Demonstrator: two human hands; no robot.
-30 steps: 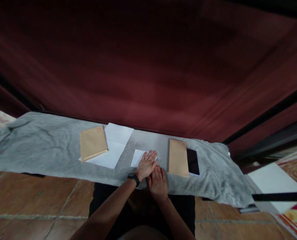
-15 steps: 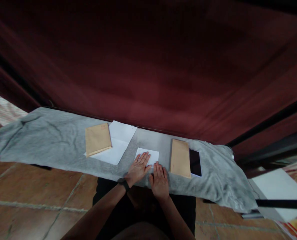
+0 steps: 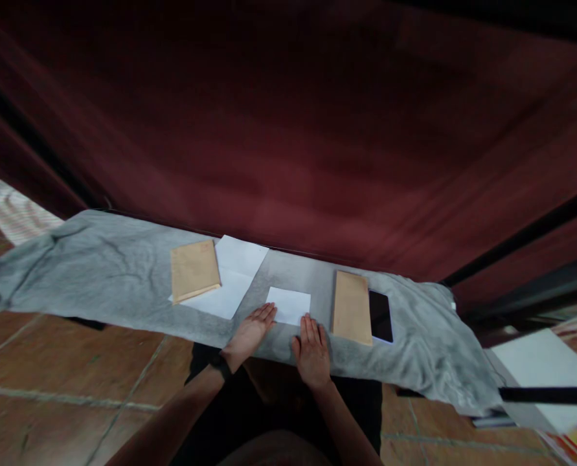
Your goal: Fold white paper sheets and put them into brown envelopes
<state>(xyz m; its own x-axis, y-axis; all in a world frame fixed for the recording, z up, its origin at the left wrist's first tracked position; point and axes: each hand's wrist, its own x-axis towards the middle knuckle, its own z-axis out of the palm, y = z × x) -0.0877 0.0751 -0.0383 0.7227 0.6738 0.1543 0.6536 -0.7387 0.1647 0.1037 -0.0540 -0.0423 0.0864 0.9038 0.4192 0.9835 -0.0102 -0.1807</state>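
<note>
A small folded sheet of white paper [image 3: 289, 304] lies flat on the grey cloth in front of me. My left hand [image 3: 252, 330] rests at its lower left corner, fingers stretched out and side by side. At the lower right corner my right hand [image 3: 313, 353] lies flat, its fingertips on the paper's edge and the thumb apart. Left of the hands is a larger creased white sheet [image 3: 237, 275], partly covered by a brown paper envelope [image 3: 195, 268]. Right of them lies a stack of brown envelopes [image 3: 351, 309].
Beside the right-hand envelopes lies a dark-screened phone or tablet [image 3: 380, 316]. The grey cloth [image 3: 118, 278] covers a long narrow surface against a dark red curtain-like wall [image 3: 288, 162]. A white board [image 3: 545, 369] stands at the far right, above a tiled floor [image 3: 123, 382].
My left hand has slid left and down from the middle of the small paper to its left corner, uncovering most of it. My right hand has hardly moved.
</note>
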